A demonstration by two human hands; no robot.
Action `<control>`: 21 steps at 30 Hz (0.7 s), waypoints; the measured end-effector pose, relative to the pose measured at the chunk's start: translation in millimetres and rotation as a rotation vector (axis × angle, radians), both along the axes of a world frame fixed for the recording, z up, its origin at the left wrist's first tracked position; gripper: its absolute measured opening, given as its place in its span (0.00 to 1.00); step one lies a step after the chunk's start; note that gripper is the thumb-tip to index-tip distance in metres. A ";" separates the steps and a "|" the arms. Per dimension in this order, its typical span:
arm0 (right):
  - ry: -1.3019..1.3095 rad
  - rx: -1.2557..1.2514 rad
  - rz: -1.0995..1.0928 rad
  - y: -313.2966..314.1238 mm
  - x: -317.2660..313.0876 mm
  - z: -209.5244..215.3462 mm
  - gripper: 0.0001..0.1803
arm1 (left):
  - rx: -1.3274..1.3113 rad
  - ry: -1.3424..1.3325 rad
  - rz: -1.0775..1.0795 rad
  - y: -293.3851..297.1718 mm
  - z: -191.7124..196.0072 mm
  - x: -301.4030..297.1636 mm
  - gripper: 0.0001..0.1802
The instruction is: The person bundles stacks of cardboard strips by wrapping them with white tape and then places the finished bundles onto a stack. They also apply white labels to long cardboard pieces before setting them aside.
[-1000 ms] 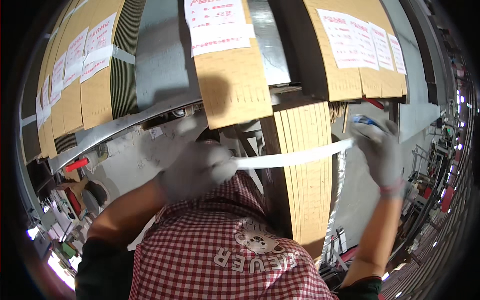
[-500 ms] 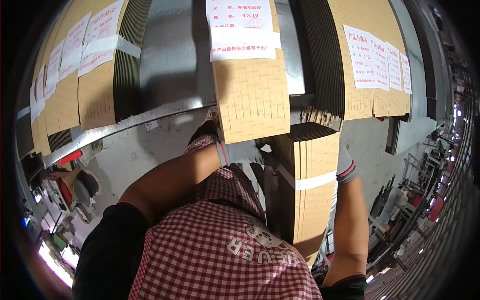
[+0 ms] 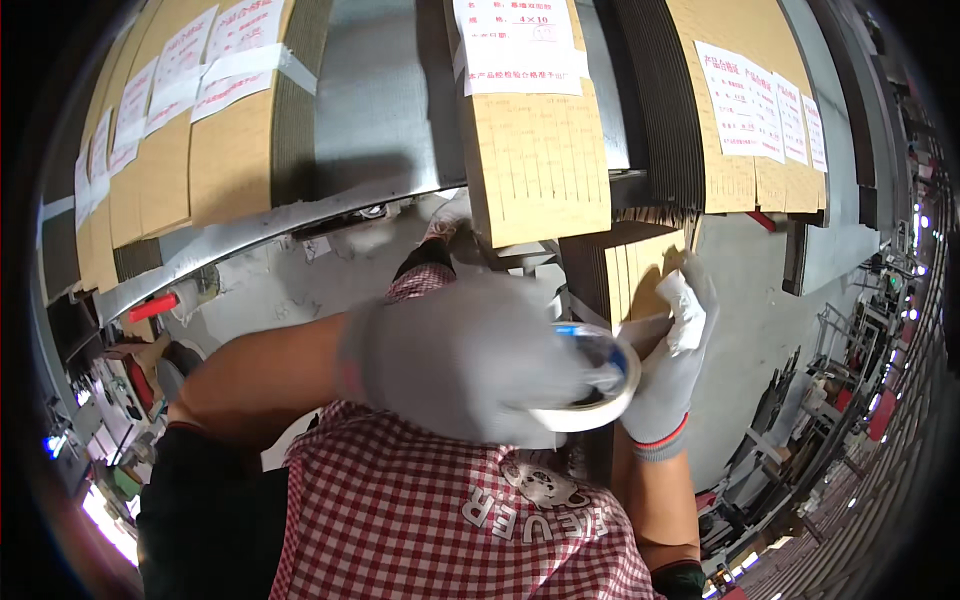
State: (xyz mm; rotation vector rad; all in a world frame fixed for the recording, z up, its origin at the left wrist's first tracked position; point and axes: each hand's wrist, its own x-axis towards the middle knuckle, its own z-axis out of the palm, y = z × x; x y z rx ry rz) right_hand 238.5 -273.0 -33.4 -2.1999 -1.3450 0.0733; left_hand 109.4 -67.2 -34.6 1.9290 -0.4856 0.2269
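My left hand (image 3: 450, 360), in a grey glove and blurred by motion, is closed on a roll of white tape (image 3: 600, 400) held in front of my apron. My gloved right hand (image 3: 675, 370) is just right of the roll, fingers stretched upward and thumb apart. A white, crumpled wrap (image 3: 683, 315) covers one of its fingers; whether that is loose tape I cannot tell. Behind both hands is a bundle of dark strips with brown paper facing (image 3: 630, 270). The hands hide its lower part and the white band around it.
A brown-faced stack with a white label (image 3: 540, 165) juts over the metal bench edge ahead. More labelled stacks lie on the bench at left (image 3: 235, 150) and right (image 3: 740, 185). A red-handled object (image 3: 153, 307) is below the bench at left.
My left hand has come back from beside the bundle toward me, bringing the tape roll into plain view. The right hand has moved slightly nearer and shows more fully. The view has shifted.
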 end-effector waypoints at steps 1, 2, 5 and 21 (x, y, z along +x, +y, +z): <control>0.229 -0.002 -0.186 -1.5 -7.5 0.4 0.33 | 0.213 0.110 0.031 -9.2 22.6 14.8 0.25; 0.574 0.203 -0.308 -4.3 -11.1 4.3 0.28 | 0.183 0.171 0.052 -20.9 26.9 41.8 0.25; 0.953 0.448 -0.265 -56.6 28.7 -31.3 0.21 | -0.138 -0.289 0.309 -56.5 -27.9 117.3 0.26; -0.053 -0.500 -0.049 -37.5 108.7 -21.9 0.08 | 0.409 -0.204 0.166 -33.4 2.3 103.7 0.29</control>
